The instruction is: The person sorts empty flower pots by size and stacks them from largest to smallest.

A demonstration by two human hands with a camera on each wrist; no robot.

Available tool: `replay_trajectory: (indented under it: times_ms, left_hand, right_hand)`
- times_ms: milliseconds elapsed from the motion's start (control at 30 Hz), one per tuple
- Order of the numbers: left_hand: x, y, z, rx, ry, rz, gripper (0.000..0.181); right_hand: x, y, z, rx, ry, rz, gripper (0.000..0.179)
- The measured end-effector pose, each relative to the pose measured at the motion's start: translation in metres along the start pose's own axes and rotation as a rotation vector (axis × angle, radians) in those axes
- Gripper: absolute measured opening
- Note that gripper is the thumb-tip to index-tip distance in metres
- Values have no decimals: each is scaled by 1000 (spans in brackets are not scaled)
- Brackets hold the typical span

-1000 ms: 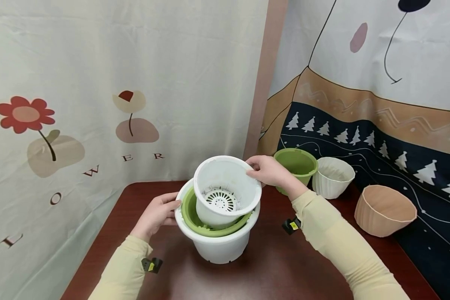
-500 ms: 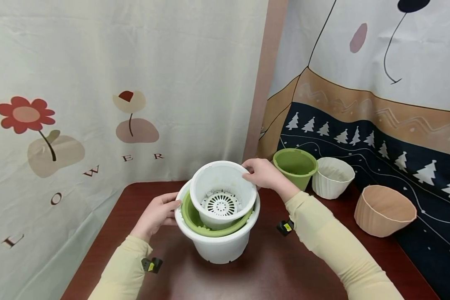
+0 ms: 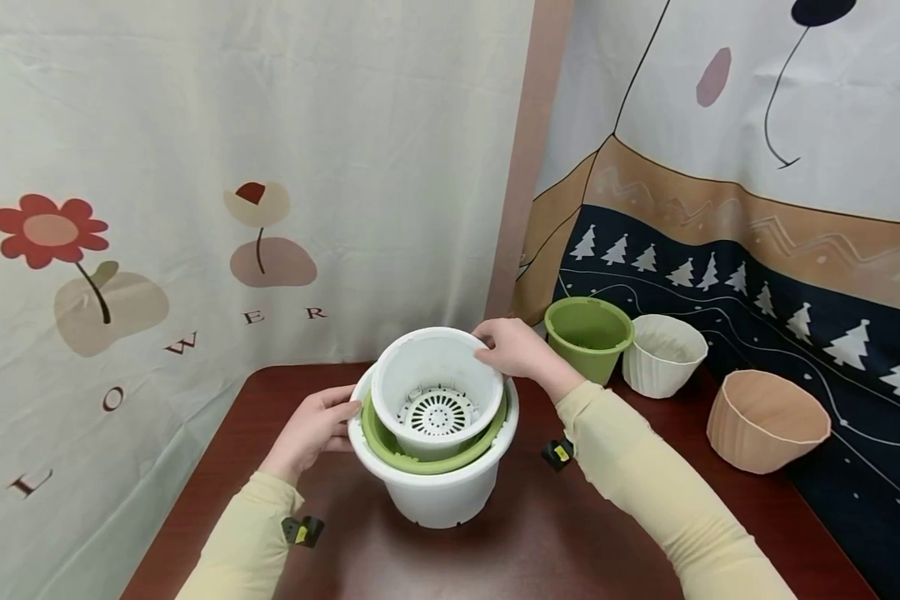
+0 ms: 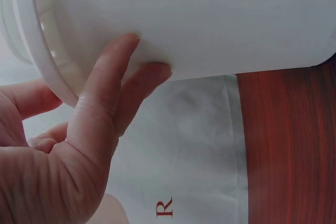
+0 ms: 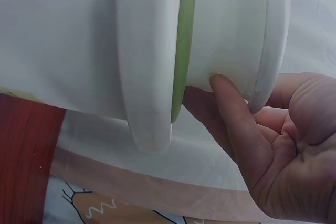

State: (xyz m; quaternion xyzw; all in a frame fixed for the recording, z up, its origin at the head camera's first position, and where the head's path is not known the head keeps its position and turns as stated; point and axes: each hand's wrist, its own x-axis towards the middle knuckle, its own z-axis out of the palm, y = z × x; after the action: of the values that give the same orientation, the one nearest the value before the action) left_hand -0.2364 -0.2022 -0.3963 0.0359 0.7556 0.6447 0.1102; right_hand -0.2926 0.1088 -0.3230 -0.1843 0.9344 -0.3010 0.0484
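Note:
A large white flowerpot (image 3: 441,500) stands on the table, with a green flowerpot (image 3: 390,454) nested in it. Inside the green one sits a smaller white flowerpot (image 3: 453,358) with a slotted, perforated bottom, its rim still above the green rim. My left hand (image 3: 313,427) pinches the big pot's rim at its left side, thumb on the rim and fingers against the outer wall, as the left wrist view shows. At the small white pot's back right rim, my right hand (image 3: 516,348) grips with the thumb inside and fingers (image 5: 231,103) under the rim outside.
To the right on the dark red table (image 3: 540,533) stand another green pot (image 3: 588,333), a white ribbed pot (image 3: 663,358) and a peach ribbed pot (image 3: 768,425). Printed curtains (image 3: 390,167) hang right behind the table and along its right side.
My right hand has moved left and slightly down, bringing the small white pot lower and more centred in the green pot. The left hand has kept its place on the big pot's rim.

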Motion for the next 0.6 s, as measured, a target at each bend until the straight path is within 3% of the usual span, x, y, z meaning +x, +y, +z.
replay_trajectory:
  times_ms: [600]
  left_hand:
    - [0, 0, 0, 1, 3, 1, 51]
  right_hand:
    - [9, -6, 12, -94, -20, 16, 23]
